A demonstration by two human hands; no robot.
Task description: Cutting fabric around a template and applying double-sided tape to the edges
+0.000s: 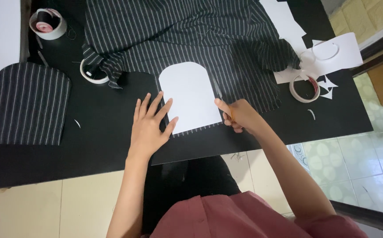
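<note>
Item: white paper pattern, arch-topped, straight-bottomed, lying flat on black pinstriped fabric on a black worktable. Long axis runs away from the person, rounded end far, straight edge near.

Left hand: open, fingers spread, palm down; fingertips press the pattern's left edge and lower left corner. The pattern lies up and to the right of this hand, touching it.

Right hand: closed around orange-handled scissors, blades pointing away along the pattern's right edge. The pattern lies directly to the left of this hand, just beside the blades. Whether the blades are open or closed cannot be told. This is the hand at the cutting line.

Also on the table:
- Finished striped fabric piece, same arch shape, at far left, well apart from the pattern.
- Tape roll, top left, a dark spool and something pink within its ring.
- Tape roll, partly under the fabric's bunched edge; contents of the ring not clear.
- Tape roll, at right, nothing inside, beside small white paper offcuts.
- Larger white paper sheets, upper right, one with a round cut line.

Below: tiled floor; the person wears a dusty pink top.
</note>
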